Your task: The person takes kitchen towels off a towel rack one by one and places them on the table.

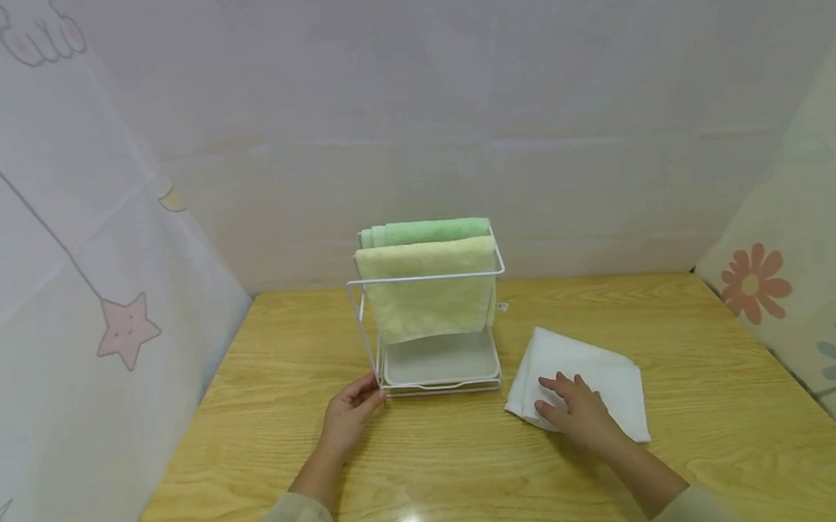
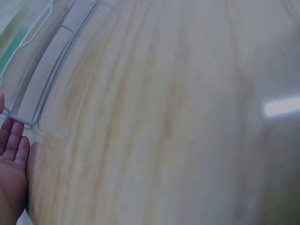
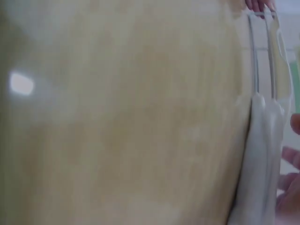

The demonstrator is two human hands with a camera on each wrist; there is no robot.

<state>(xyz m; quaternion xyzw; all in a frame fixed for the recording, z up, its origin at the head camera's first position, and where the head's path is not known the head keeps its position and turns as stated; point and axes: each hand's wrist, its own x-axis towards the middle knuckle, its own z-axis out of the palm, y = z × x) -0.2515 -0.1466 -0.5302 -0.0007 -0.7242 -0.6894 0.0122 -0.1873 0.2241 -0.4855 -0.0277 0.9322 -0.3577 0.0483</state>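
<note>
A small white wire towel rack [image 1: 441, 386] stands on the table, with a pale yellow towel [image 1: 427, 293] over its front bars and a green towel [image 1: 438, 230] behind. My left hand [image 1: 349, 415] holds the rack's front left corner between thumb and fingers. In the left wrist view the fingers [image 2: 15, 140] meet the wire corner. A folded white towel [image 1: 577, 355] lies flat to the right of the rack. Over its near part is my right hand [image 1: 582, 415], fingers spread and loosely bent, gripping nothing. Whether its fingertips touch the cloth, I cannot tell.
The wooden table [image 1: 285, 335] reaches back to a pale cloth backdrop [image 1: 406, 92], with patterned cloth on both sides. A light tray [image 1: 439, 359] sits in the rack's base. A small white tag [image 1: 503, 307] shows beside the yellow towel.
</note>
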